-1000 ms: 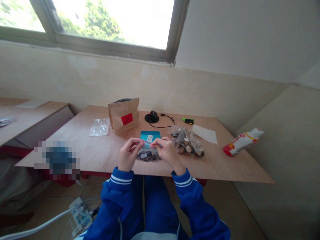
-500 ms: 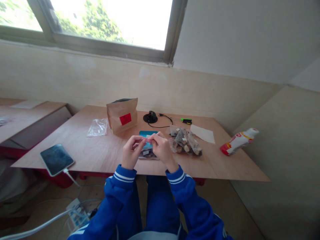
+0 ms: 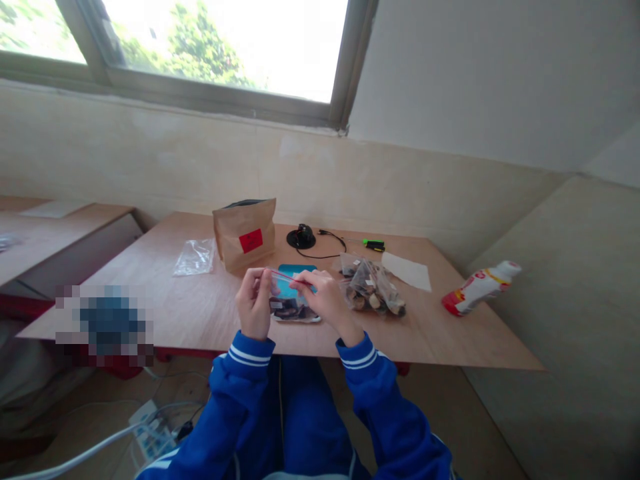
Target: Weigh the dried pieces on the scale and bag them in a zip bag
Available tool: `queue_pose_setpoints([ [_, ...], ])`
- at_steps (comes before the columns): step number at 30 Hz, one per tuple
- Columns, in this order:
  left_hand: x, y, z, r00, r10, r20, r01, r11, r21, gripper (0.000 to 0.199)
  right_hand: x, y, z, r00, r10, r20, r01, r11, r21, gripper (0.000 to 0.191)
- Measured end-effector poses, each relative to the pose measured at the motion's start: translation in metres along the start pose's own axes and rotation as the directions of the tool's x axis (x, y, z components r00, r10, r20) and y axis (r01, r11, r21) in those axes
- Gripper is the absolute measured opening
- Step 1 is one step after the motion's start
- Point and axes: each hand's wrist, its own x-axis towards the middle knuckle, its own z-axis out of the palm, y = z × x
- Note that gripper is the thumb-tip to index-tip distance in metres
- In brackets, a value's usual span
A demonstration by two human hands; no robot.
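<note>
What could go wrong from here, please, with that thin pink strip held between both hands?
The thin pink strip is pinched only by the fingertips of the left hand and right hand, so it might slip onto the blue-topped packet below. The right hand is also close to the clear bag of brown pieces and could knock it.

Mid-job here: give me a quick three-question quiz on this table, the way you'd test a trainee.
1. True or false: the white-and-red bottle lies on its side on the plywood table.
2. Which is nearer the clear bag of brown pieces: the left hand or the right hand?
3. Fill in the blank: the label on the kraft paper bag is ___.

Key: 1. True. 2. The right hand. 3. Red.
</note>
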Motion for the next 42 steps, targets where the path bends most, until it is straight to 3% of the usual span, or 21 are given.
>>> queue_pose_setpoints([
  [5,0.000,0.001,0.000,0.999,-0.022,0.038,0.021,1.000,0.015,0.026,-0.010,0.011,-0.007,0.999,-0.024,-0.040,0.024,1.000,-0.001,0.023],
  [10,0.003,0.006,0.000,0.997,-0.011,-0.073,0.008,0.999,-0.042,0.028,-0.022,0.027,-0.020,1.000,0.020,-0.011,-0.020,0.999,0.029,0.019],
  [14,0.011,0.004,0.002,0.999,-0.014,-0.029,0.013,0.999,-0.047,0.029,-0.024,0.040,-0.030,0.998,0.043,-0.042,-0.042,0.999,0.009,0.025],
  [18,0.018,-0.007,0.004,0.996,-0.044,-0.076,0.033,0.989,-0.141,0.029,-0.023,0.045,-0.035,0.989,0.131,-0.072,-0.118,0.979,0.168,0.020],
  [21,0.019,-0.011,0.002,0.999,-0.037,-0.008,0.035,0.988,-0.153,0.027,-0.025,0.047,-0.038,0.955,0.274,-0.111,-0.214,0.901,0.378,0.023],
  [23,0.020,-0.009,0.004,0.996,-0.036,0.084,0.047,0.991,-0.128,0.026,-0.024,0.049,-0.042,0.910,0.382,-0.165,-0.258,0.829,0.497,0.027],
  [26,0.025,-0.002,0.021,0.975,-0.039,0.217,0.070,0.989,-0.134,0.028,-0.014,0.057,-0.056,0.846,0.483,-0.226,-0.274,0.757,0.593,0.033],
  [29,0.039,0.000,0.056,0.959,-0.051,0.279,0.103,0.979,-0.176,0.030,0.004,0.082,-0.083,0.816,0.486,-0.312,-0.288,0.810,0.511,0.034],
  [32,0.054,-0.007,0.088,0.891,-0.130,0.435,0.200,0.973,-0.119,0.029,0.019,0.128,-0.113,0.787,0.476,-0.393,-0.364,0.872,0.329,0.028],
  [34,0.058,-0.013,0.096,0.855,-0.103,0.509,0.143,0.989,-0.039,0.025,0.020,0.163,-0.125,0.747,0.542,-0.385,-0.487,0.840,0.238,0.023],
  [36,0.057,-0.019,0.092,0.840,-0.055,0.540,0.055,0.998,0.016,0.023,0.014,0.193,-0.128,0.728,0.623,-0.286,-0.617,0.777,0.125,0.024],
  [38,0.054,-0.024,0.079,0.852,-0.064,0.519,0.040,0.998,0.058,0.022,0.004,0.210,-0.121,0.727,0.653,-0.213,-0.666,0.746,0.015,0.022],
  [39,0.053,-0.027,0.071,0.860,-0.087,0.503,0.055,0.995,0.078,0.023,-0.002,0.213,-0.115,0.746,0.637,-0.195,-0.655,0.754,-0.042,0.020],
  [42,0.058,-0.033,0.047,0.877,-0.129,0.463,0.082,0.989,0.119,0.023,-0.018,0.208,-0.091,0.864,0.500,-0.059,-0.501,0.843,-0.194,0.029],
])
